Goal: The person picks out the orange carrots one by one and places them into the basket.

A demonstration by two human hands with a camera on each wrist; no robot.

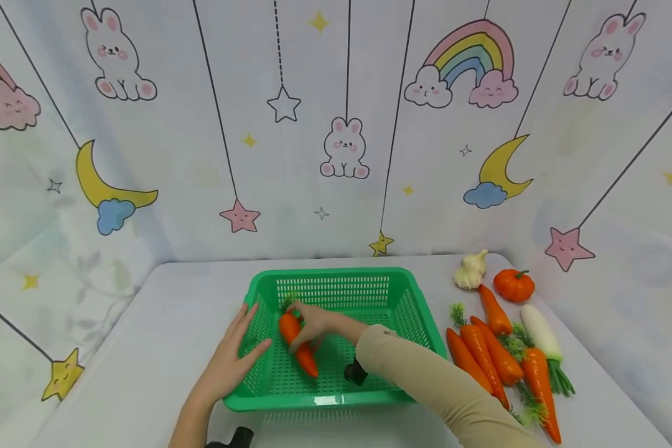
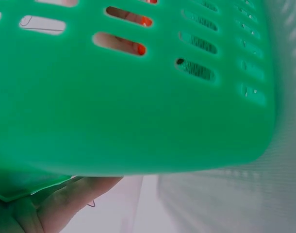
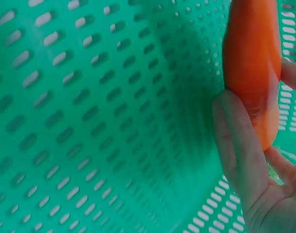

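Looks like a small staged tabletop booth, lab-style recording setup more than a working kitchen. Evidence: white table, pale drape at the back and both sides, nursery print: bunnies, rainbows, moons, stars. Veg at the table's right looks glossy, like plastic props; plain green basket mid-table. Black wrist cams fit a recording rig. Drape fills the background, so can't tell what building or room is behind it.

Garlic near orange pumpkin, white radish, backdrop with 3 rabbits
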